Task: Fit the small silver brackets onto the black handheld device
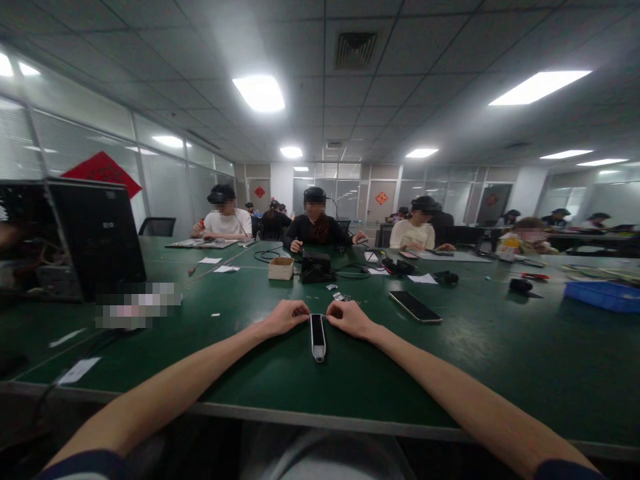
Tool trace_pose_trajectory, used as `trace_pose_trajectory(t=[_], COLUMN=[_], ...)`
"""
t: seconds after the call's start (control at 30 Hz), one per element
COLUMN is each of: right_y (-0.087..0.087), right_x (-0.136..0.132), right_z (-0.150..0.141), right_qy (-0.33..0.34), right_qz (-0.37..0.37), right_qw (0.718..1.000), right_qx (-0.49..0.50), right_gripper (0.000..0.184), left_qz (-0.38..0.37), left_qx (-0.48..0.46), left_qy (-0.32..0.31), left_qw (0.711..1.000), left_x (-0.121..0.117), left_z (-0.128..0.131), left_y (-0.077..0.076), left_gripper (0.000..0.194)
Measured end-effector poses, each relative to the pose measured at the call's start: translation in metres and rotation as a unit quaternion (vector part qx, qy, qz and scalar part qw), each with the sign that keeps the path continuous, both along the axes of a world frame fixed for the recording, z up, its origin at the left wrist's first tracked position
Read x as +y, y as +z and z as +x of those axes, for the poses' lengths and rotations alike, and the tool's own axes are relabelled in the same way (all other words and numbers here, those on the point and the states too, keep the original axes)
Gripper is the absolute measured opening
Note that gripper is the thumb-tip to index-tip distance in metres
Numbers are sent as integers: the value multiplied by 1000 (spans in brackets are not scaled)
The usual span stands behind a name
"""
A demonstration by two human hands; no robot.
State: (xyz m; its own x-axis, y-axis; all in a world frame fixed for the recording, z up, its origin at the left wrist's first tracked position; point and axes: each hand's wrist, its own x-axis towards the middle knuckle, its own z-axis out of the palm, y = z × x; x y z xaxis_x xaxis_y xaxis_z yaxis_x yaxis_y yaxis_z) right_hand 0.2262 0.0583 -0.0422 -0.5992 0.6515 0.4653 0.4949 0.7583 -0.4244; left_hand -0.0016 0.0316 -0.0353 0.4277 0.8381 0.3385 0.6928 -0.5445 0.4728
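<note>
A slim white device with a long black screen (319, 337) lies on the green table, its tapered end toward me; it resembles a scanning pen. My left hand (287, 317) rests to the left of its far end, fingers curled and thumb and fingertips pressed together. On the other side, my right hand (351, 319) is curled the same way, fingertips close to the device's far right corner. Whatever the fingertips pinch is too small to make out. Just beyond my right hand are several small light-coloured parts (332, 287). To the right lies a black smartphone (415, 307).
A small open cardboard box (281, 269) and a black object with cables (317, 268) stand farther back. An open computer tower (97, 233) is at the left, a blue tray (603, 296) at the far right. Several people sit across the table; one wears a black top (316, 230).
</note>
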Motion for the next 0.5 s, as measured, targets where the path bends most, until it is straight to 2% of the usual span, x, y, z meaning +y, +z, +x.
trace_pose_trajectory(t=[0.2, 0.5], right_y=[-1, -2], right_x=[2, 6], right_z=[1, 5], right_qy=[2, 8], right_qz=[10, -64], right_qw=[1000, 997], right_qx=[8, 38], right_gripper=[8, 20], left_qz=[0, -9], left_qx=[-6, -6], left_qy=[3, 1], left_qw=[1000, 1000], left_x=[-2, -2], left_z=[1, 1], left_y=[2, 2], left_gripper=[19, 22])
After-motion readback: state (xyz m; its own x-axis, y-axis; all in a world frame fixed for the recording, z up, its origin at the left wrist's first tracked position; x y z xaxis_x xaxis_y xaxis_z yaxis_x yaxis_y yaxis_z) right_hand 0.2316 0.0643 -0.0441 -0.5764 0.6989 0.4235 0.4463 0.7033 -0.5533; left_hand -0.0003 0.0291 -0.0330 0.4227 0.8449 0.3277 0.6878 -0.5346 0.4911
